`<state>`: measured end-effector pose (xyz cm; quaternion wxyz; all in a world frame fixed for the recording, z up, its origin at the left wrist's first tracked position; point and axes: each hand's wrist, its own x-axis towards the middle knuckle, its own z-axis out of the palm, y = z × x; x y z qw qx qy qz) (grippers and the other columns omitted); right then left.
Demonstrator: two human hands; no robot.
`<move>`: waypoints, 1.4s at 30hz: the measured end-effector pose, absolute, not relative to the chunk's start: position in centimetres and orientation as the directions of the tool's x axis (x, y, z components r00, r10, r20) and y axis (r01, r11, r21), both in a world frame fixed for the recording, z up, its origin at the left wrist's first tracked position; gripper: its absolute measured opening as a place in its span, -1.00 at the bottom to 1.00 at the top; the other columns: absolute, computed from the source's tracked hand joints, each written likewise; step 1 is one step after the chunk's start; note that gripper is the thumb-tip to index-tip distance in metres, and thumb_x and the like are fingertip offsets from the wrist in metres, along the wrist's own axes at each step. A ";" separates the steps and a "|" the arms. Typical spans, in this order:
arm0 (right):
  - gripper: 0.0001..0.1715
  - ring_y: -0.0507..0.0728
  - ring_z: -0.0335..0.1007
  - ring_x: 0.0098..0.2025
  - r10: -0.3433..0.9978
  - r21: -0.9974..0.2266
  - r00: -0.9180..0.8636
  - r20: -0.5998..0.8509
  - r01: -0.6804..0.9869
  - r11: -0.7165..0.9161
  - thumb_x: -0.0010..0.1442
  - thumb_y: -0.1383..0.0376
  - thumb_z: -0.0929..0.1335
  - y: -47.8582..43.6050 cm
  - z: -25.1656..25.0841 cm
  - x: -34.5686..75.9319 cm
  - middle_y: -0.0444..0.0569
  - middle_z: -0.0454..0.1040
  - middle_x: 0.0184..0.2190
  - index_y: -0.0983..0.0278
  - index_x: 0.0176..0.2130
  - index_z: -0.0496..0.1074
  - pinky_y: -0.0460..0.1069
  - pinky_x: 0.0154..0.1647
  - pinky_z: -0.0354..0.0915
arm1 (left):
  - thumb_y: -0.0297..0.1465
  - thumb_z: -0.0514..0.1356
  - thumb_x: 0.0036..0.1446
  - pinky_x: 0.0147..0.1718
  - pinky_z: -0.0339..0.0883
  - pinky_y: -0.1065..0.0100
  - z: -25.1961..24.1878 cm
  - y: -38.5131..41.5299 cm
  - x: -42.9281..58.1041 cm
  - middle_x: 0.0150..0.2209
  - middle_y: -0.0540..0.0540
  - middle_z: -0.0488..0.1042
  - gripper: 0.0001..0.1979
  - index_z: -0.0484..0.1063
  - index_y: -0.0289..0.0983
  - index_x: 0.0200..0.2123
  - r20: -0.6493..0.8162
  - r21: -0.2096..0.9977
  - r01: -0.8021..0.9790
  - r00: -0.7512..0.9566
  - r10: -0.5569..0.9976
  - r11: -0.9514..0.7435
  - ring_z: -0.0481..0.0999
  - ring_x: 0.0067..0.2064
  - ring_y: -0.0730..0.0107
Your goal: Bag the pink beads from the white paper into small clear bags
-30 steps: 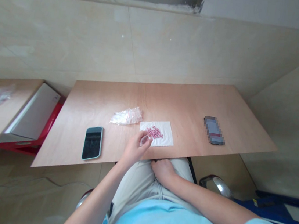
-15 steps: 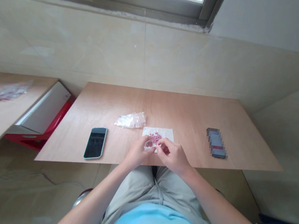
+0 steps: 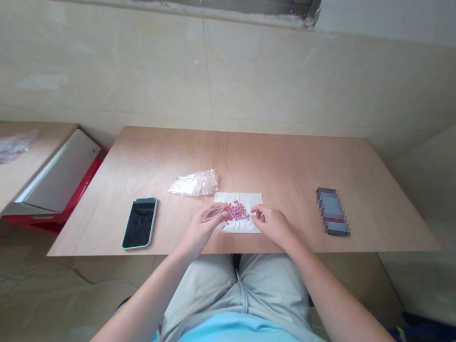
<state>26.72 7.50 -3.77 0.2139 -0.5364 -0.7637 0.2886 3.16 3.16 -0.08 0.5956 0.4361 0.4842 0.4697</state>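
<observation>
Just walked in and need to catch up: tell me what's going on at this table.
A person sits at a wooden table. Their left hand holds a small clear bag up beside a pile of pink beads lying on a white sheet. The right hand has its fingertips at the pile's edge; whether it pinches a bead is too small to tell. A heap of clear bags and a phone lie to the left.
</observation>
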 end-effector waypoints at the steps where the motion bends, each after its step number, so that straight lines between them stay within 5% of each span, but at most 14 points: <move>1: -0.80 0.07 0.46 -0.31 0.930 -0.653 -0.368 0.015 0.700 0.287 0.21 0.39 0.38 7.7 -4.1 26.6 -0.05 0.57 -0.29 0.25 -0.14 0.55 -0.09 -0.25 0.27 | -0.22 0.34 0.14 0.03 0.38 0.18 -0.1 3.2 3.2 -0.10 -0.17 0.60 -0.68 0.54 -0.27 -0.10 -0.191 0.959 -0.194 0.084 0.978 0.204 0.57 -0.03 0.16; 5: -0.78 0.08 0.46 -0.21 0.915 -0.611 -0.403 -0.002 0.725 0.318 0.21 0.45 0.35 7.7 -4.1 25.9 -0.02 0.56 -0.20 0.26 -0.16 0.54 -0.09 -0.16 0.25 | -0.27 0.38 0.09 0.04 0.40 0.14 -0.4 3.5 3.2 -0.11 -0.18 0.60 -0.68 0.53 -0.29 -0.11 -0.284 0.883 -0.357 0.111 0.952 0.305 0.59 -0.04 0.15; 13: -0.91 0.07 0.44 -0.27 0.945 -0.627 -0.328 -0.001 0.736 0.255 0.27 0.37 0.37 7.8 -3.9 25.7 -0.03 0.55 -0.25 0.27 -0.24 0.52 -0.08 -0.23 0.23 | -0.32 0.39 0.08 0.01 0.46 0.14 0.1 3.3 3.6 -0.26 -0.05 0.48 -0.76 0.43 -0.27 -0.25 -0.329 0.846 -0.381 0.179 0.927 0.373 0.53 -0.16 0.34; 19: -0.80 0.05 0.43 -0.34 0.980 -0.898 -0.166 0.114 0.405 0.173 0.34 0.22 0.31 7.4 -1.5 24.4 -0.06 0.54 -0.32 0.28 -0.20 0.49 -0.08 -0.29 0.30 | -0.28 0.39 0.08 -0.16 0.43 0.32 -0.4 2.8 4.3 -0.27 -0.03 0.47 -0.73 0.41 -0.26 -0.27 -0.283 0.919 -0.227 0.189 0.940 0.322 0.49 -0.22 0.41; 23: -0.80 0.04 0.44 -0.31 0.928 -0.929 -0.325 0.183 0.250 0.271 0.33 0.22 0.33 5.8 1.8 22.5 -0.07 0.55 -0.26 0.25 -0.13 0.51 -0.09 -0.28 0.32 | -0.27 0.39 0.09 -0.08 0.39 0.30 -0.4 2.6 4.9 -0.21 -0.08 0.53 -0.72 0.47 -0.27 -0.19 -0.232 0.957 -0.113 0.256 0.938 0.268 0.52 -0.14 0.33; 27: -0.84 0.04 0.43 -0.28 0.924 -0.880 -0.307 0.228 0.342 0.331 0.30 0.26 0.35 5.8 2.0 22.8 -0.06 0.55 -0.21 0.24 -0.19 0.54 -0.08 -0.24 0.31 | -0.25 0.40 0.08 -0.07 0.39 0.29 -0.3 2.5 4.7 -0.22 -0.09 0.55 -0.70 0.47 -0.27 -0.19 -0.224 0.960 -0.116 0.230 0.947 0.255 0.54 -0.13 0.30; 31: -0.85 0.05 0.40 -0.38 0.974 -0.819 -0.225 0.027 0.554 0.150 0.27 0.29 0.34 7.2 -1.3 25.1 -0.08 0.54 -0.38 0.27 -0.22 0.52 -0.07 -0.34 0.26 | -0.23 0.39 0.07 -0.22 0.41 0.32 -0.6 2.7 4.1 -0.33 -0.03 0.51 -0.69 0.43 -0.25 -0.21 -0.298 0.918 -0.234 0.123 0.947 0.320 0.53 -0.29 0.39; 35: -0.89 0.07 0.39 -0.35 0.948 -0.645 -0.312 -0.062 0.737 0.200 0.21 0.29 0.40 7.7 -3.7 25.8 -0.06 0.50 -0.40 0.30 -0.32 0.49 -0.07 -0.32 0.20 | -0.23 0.41 0.01 -0.19 0.46 0.27 -0.8 3.0 3.9 -0.29 -0.06 0.52 -0.62 0.43 -0.25 -0.16 -0.368 0.866 -0.348 0.044 0.929 0.360 0.57 -0.23 0.32; 42: -0.92 0.07 0.42 -0.27 0.945 -0.584 -0.326 -0.042 0.775 0.241 0.21 0.33 0.40 7.0 -3.7 25.1 -0.02 0.52 -0.31 0.29 -0.34 0.48 -0.07 -0.23 0.21 | -0.21 0.40 0.03 -0.15 0.46 0.26 -0.8 3.2 3.9 -0.25 -0.07 0.52 -0.65 0.44 -0.25 -0.19 -0.348 0.865 -0.360 0.068 0.935 0.349 0.57 -0.20 0.34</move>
